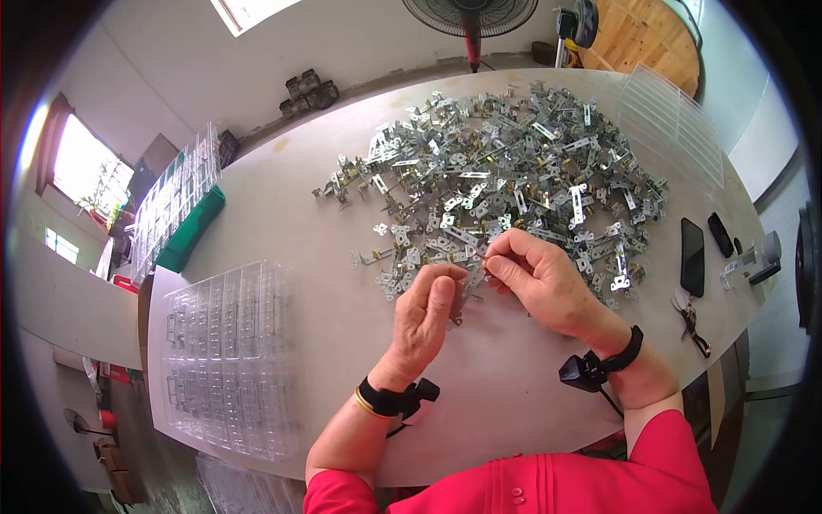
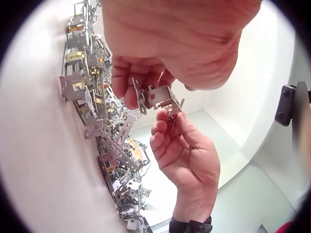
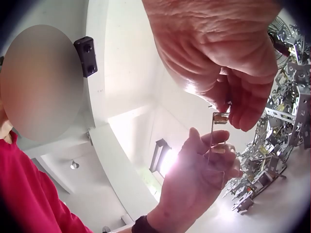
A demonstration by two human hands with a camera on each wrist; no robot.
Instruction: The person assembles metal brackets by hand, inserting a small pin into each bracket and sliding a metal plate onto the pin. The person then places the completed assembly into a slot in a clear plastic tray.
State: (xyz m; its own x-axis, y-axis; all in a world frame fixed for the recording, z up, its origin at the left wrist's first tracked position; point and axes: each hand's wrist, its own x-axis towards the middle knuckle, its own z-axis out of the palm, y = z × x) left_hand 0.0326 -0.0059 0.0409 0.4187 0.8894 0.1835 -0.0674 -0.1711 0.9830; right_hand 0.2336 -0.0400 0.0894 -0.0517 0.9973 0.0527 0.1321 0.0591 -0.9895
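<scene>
Both hands meet in front of the heap of metal brackets (image 1: pixel 505 171). My left hand (image 1: pixel 425 310) holds a small silvery metal bracket (image 2: pixel 159 95) between thumb and fingers. In the left wrist view the bracket has bent tabs and a brass-coloured part near one end. My right hand (image 1: pixel 541 278) has thumb and fingertips pinched together at that end, right by the brass-coloured part (image 3: pixel 221 118). What exactly the right fingertips pinch is hidden behind them. In the right wrist view, my left hand (image 3: pixel 192 177) lies below, its fingers around the bracket's long side.
Clear plastic compartment trays (image 1: pixel 227 360) lie at the table's left, with another tray (image 1: pixel 672 128) at the back right. A green bin (image 1: pixel 193 230) stands beyond the left edge. A phone (image 1: pixel 692 257), small scissors-like snips (image 1: pixel 687 321) and a black case (image 1: pixel 720 235) lie at right.
</scene>
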